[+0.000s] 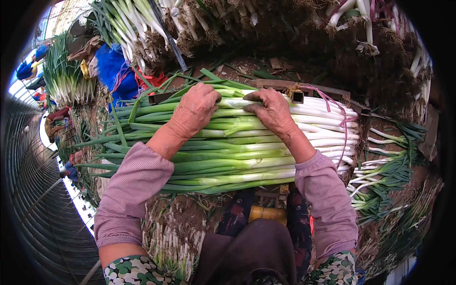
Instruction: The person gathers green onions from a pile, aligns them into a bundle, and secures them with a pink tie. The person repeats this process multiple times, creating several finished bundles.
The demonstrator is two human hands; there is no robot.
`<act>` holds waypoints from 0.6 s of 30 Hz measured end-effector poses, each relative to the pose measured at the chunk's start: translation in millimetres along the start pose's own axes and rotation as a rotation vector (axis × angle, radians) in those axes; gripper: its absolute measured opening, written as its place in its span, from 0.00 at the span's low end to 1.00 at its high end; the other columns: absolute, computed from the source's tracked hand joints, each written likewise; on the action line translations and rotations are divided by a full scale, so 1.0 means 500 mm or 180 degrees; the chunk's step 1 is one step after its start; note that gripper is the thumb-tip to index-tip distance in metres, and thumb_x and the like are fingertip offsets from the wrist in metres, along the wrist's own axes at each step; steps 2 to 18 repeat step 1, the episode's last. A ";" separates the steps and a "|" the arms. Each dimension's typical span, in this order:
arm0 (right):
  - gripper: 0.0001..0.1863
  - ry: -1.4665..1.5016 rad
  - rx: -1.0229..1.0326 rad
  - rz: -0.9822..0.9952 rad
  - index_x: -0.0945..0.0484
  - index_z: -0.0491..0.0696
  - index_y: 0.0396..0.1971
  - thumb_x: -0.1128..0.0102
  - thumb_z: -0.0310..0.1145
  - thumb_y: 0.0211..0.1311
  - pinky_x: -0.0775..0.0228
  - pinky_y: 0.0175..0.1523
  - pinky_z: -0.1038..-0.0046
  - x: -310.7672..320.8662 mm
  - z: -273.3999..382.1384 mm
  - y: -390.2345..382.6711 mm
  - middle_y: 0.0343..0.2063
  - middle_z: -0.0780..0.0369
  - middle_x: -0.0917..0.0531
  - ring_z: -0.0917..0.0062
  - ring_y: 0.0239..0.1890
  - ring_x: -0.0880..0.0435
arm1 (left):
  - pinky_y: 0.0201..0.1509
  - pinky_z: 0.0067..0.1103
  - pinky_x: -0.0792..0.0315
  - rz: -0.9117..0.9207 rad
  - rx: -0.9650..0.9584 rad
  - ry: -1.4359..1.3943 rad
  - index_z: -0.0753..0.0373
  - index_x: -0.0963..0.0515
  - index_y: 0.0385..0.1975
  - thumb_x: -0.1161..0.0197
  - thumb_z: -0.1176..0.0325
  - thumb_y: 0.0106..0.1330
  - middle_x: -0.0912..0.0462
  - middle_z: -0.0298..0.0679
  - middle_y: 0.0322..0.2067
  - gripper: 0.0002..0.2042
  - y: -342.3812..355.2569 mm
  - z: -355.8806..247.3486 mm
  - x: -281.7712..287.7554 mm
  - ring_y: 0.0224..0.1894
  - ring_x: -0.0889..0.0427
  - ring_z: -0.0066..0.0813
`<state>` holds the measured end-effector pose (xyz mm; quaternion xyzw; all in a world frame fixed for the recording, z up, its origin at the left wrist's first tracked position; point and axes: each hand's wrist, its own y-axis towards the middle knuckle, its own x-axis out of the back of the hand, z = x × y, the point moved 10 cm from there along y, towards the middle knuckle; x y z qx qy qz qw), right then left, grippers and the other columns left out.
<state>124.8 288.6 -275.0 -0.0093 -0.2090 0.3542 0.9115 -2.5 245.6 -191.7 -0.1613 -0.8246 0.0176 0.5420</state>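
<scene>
A thick pile of green onions [237, 147] lies across a metal frame [299, 95] in front of me, white stalks to the right, green leaves to the left. My left hand [194, 109] presses down on the top of the pile with its fingers curled over the stalks. My right hand [271, 110] grips the top stalks beside it, a hand's width away. A pink string [339, 111] runs over the white end of the pile.
More green onion bundles [142, 23] are stacked at the back and a loose heap [384, 175] lies at the right. A blue cloth [111, 69] sits at the back left. Soil and onion roots [175, 237] lie below the pile. People work at the far left.
</scene>
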 end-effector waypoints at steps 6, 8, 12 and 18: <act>0.11 0.0000 -0.0009 -0.0012 0.15 0.53 0.34 0.32 0.39 0.51 0.35 0.47 0.65 0.002 -0.002 -0.001 0.29 0.63 0.18 0.66 0.39 0.24 | 0.44 0.33 0.30 -0.0006 -0.0011 0.0058 0.63 0.26 0.34 0.33 0.77 0.48 0.26 0.42 0.33 0.13 -0.003 -0.003 -0.004 0.40 0.27 0.44; 0.11 0.0000 -0.0009 -0.0012 0.15 0.53 0.34 0.32 0.39 0.51 0.35 0.47 0.65 0.002 -0.002 -0.001 0.29 0.63 0.18 0.66 0.39 0.24 | 0.44 0.33 0.30 -0.0006 -0.0011 0.0058 0.63 0.26 0.34 0.33 0.77 0.48 0.26 0.42 0.33 0.13 -0.003 -0.003 -0.004 0.40 0.27 0.44; 0.11 0.0000 -0.0009 -0.0012 0.15 0.53 0.34 0.32 0.39 0.51 0.35 0.47 0.65 0.002 -0.002 -0.001 0.29 0.63 0.18 0.66 0.39 0.24 | 0.44 0.33 0.30 -0.0006 -0.0011 0.0058 0.63 0.26 0.34 0.33 0.77 0.48 0.26 0.42 0.33 0.13 -0.003 -0.003 -0.004 0.40 0.27 0.44; 0.11 0.0000 -0.0009 -0.0012 0.15 0.53 0.34 0.32 0.39 0.51 0.35 0.47 0.65 0.002 -0.002 -0.001 0.29 0.63 0.18 0.66 0.39 0.24 | 0.44 0.33 0.30 -0.0006 -0.0011 0.0058 0.63 0.26 0.34 0.33 0.77 0.48 0.26 0.42 0.33 0.13 -0.003 -0.003 -0.004 0.40 0.27 0.44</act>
